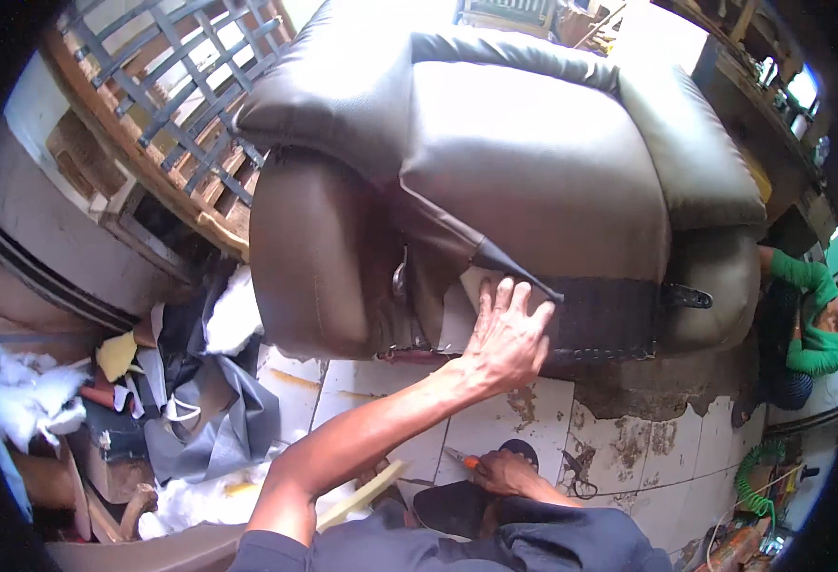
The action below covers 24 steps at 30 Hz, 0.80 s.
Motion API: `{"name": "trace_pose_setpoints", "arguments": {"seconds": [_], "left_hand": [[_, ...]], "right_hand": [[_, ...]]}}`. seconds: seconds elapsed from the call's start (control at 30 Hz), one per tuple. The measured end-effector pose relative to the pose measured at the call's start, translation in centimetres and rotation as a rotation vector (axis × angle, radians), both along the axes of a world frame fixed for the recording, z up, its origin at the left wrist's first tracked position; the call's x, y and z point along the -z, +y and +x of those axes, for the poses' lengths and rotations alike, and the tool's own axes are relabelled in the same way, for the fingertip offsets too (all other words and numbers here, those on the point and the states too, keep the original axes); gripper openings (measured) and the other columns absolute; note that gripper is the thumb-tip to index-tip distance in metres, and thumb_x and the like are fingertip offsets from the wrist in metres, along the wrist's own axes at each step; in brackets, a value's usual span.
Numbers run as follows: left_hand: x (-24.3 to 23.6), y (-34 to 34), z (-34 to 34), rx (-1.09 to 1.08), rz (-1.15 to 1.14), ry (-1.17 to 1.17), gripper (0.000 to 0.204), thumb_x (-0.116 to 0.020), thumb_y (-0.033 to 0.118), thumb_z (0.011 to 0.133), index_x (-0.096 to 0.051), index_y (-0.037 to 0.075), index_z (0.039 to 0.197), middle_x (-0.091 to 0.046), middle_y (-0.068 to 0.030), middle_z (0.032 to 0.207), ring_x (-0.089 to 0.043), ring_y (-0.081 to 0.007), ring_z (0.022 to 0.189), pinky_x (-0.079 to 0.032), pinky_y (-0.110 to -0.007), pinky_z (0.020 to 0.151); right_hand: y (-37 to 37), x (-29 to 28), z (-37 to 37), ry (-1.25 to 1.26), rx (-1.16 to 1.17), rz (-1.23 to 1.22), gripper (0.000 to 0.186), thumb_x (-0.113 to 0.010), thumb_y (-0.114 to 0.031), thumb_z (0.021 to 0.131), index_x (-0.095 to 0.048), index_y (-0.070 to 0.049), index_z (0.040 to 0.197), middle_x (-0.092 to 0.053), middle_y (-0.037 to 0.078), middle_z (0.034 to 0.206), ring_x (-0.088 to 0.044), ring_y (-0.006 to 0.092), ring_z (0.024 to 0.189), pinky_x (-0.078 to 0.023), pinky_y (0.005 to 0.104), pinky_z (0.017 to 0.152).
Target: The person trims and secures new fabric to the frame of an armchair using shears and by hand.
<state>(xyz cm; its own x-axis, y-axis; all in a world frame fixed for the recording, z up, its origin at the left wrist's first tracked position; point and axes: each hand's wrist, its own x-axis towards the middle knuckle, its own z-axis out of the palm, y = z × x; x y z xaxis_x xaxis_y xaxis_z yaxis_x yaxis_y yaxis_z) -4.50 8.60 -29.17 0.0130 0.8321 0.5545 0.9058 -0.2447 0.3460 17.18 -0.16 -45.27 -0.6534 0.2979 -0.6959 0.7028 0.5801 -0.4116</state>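
Note:
A brown leather armchair (543, 162) stands before me, with its padded seat and two arms showing. My left hand (512, 334) is closed on the loose edge of its leather cover (457, 236), near the lower front. The cover is pulled up there, and pale material (471, 286) shows beneath it. To the right of that hand runs a black fabric strip (609, 315) along the chair's lower front. Lower down, close to my body, my right hand (509, 474) grips an orange-handled tool (469, 462) with a pointed metal end. Its exact kind is unclear.
On the left lie grey leather scraps (214, 429) and white stuffing (23, 396), below a webbed wooden frame (181, 105). A black lever (687, 296) juts from the chair front. A person in green sleeves (814, 319) is at the right, above a green coiled hose (750, 477).

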Motion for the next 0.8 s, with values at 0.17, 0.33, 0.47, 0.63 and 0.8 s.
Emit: {"name": "trace_pose_setpoints", "arguments": {"seconds": [0.17,0.33,0.47,0.63,0.8], "left_hand": [[-0.5,0.6,-4.8,-0.036,-0.300,0.457,0.034,-0.065,0.009,0.082,-0.064,0.000,0.114,-0.061,-0.0166,0.118,-0.057,-0.0303,0.117,-0.046,-0.041,0.102],[-4.6,2.6,-6.7,0.104,-0.363,0.796,0.028,-0.062,0.014,0.089,-0.067,0.002,0.114,-0.062,-0.0132,0.120,-0.057,-0.0269,0.119,-0.044,-0.039,0.106],[-5.9,4.0,-9.4,0.159,-0.633,1.072,0.024,-0.062,0.023,0.091,-0.076,0.009,0.104,-0.069,-0.0082,0.117,-0.059,-0.0226,0.119,-0.043,-0.039,0.108],[-8.5,6.4,-12.0,0.350,-0.672,1.091,0.014,-0.067,0.022,0.086,-0.075,0.012,0.082,-0.073,-0.0042,0.092,-0.066,-0.0186,0.098,-0.046,-0.034,0.099],[-10.7,5.4,-13.7,0.582,-0.571,1.053,0.012,-0.065,0.021,0.082,-0.071,0.013,0.076,-0.071,-0.0043,0.082,-0.068,-0.0202,0.089,-0.046,-0.035,0.093]], "right_hand": [[-0.5,0.4,2.0,0.139,0.097,-0.030,0.055,-0.059,-0.056,0.094,-0.068,-0.011,0.126,-0.066,0.022,0.123,-0.059,0.0446,0.119,-0.046,0.0594,0.100],[2.0,-0.3,-0.6,0.562,0.056,-0.019,0.041,-0.064,-0.039,0.096,-0.069,-0.006,0.120,-0.065,0.025,0.117,-0.064,0.0446,0.107,-0.050,0.0538,0.096],[6.8,-9.3,-11.4,1.012,0.211,-0.120,0.041,-0.067,-0.031,0.094,-0.061,0.002,0.118,-0.065,0.025,0.111,-0.067,0.0384,0.098,-0.053,0.0466,0.086],[11.5,-13.8,-17.7,0.879,0.598,-0.055,0.049,-0.070,-0.021,0.092,-0.054,0.002,0.132,-0.062,0.021,0.125,-0.064,0.0338,0.114,-0.050,0.0442,0.098],[13.4,-10.4,-19.9,1.253,0.491,0.055,0.068,-0.072,-0.022,0.091,-0.040,-0.001,0.148,-0.054,0.023,0.139,-0.051,0.0349,0.132,-0.039,0.0412,0.113]]}}
